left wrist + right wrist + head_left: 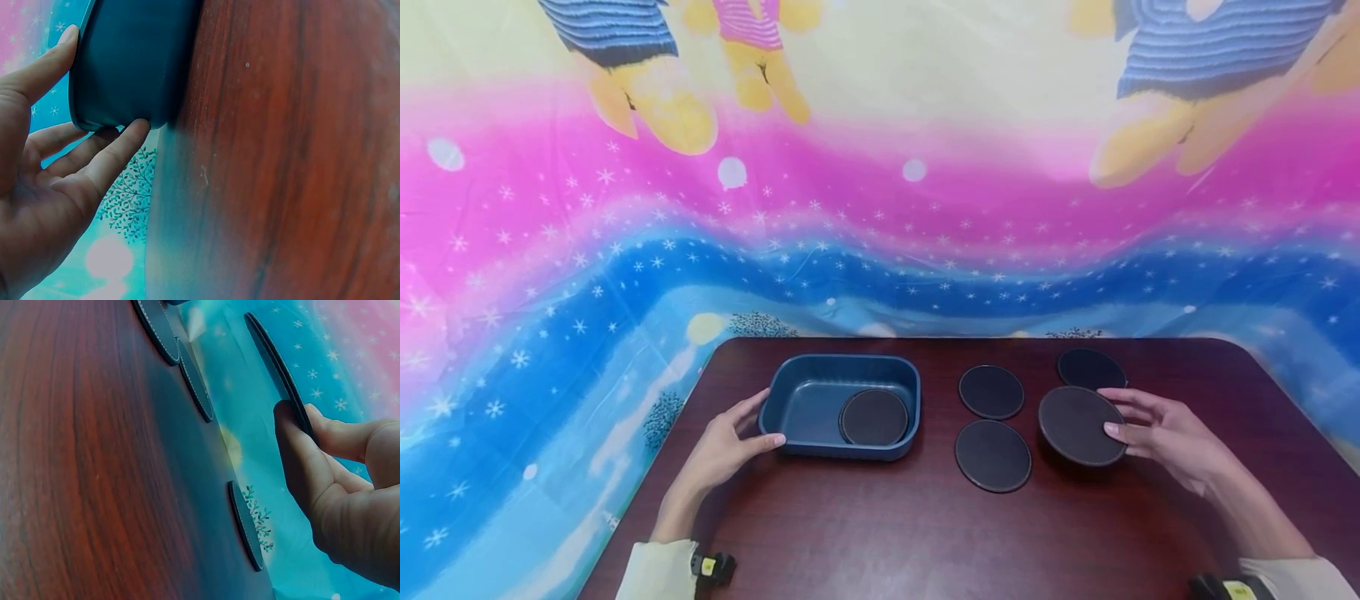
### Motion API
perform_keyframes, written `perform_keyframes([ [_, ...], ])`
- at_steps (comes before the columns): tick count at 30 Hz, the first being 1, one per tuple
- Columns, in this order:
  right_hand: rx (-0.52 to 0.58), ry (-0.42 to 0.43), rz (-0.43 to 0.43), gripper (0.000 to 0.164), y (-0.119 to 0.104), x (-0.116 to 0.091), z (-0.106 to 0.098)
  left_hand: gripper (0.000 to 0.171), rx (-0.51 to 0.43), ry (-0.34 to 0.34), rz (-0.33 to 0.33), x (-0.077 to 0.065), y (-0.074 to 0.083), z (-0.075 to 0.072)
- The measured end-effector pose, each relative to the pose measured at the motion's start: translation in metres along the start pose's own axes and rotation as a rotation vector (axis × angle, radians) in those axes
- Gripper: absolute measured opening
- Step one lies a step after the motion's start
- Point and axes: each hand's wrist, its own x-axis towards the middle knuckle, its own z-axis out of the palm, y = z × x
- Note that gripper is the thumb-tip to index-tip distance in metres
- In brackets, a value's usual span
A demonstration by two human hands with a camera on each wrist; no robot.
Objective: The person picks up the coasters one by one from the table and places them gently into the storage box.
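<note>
My right hand [1176, 442] pinches a round dark leather coaster [1081, 425] by its right edge, thumb on top and fingers beneath. The right wrist view shows this coaster [280, 369] tilted and raised above the table. At the left end of a dark blue rectangular box [805, 408], my left hand [722, 446] grips it, thumb at the front corner and fingers against the side. In the left wrist view the fingertips touch the box's outer wall [128, 69]. One coaster [874, 418] lies inside the box, toward its right end.
Between the box and my right hand, two more coasters lie flat, one farther back [991, 392] and one nearer [993, 456]. Another coaster [1092, 369] lies behind the held one. A patterned cloth [880, 208] hangs behind the reddish-brown table [880, 533].
</note>
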Motion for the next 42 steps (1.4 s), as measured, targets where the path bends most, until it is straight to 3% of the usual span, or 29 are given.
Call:
perform_keyframes([
  [20, -0.091, 0.024, 0.010, 0.069, -0.009, 0.012, 0.021, 0.089, -0.008, -0.007, -0.007, -0.001, 0.006, -0.001],
  [28, -0.057, 0.024, -0.002, 0.072, -0.013, 0.018, 0.033, 0.090, 0.002, -0.009, -0.009, -0.001, 0.004, -0.001],
  [35, -0.016, 0.019, -0.006, 0.065, -0.018, 0.021, 0.043, 0.091, 0.005, 0.003, 0.005, -0.001, 0.003, -0.001],
  [42, -0.020, 0.020, -0.006, 0.072, -0.021, 0.024, 0.051, 0.091, 0.006, -0.001, 0.006, -0.001, 0.003, -0.001],
])
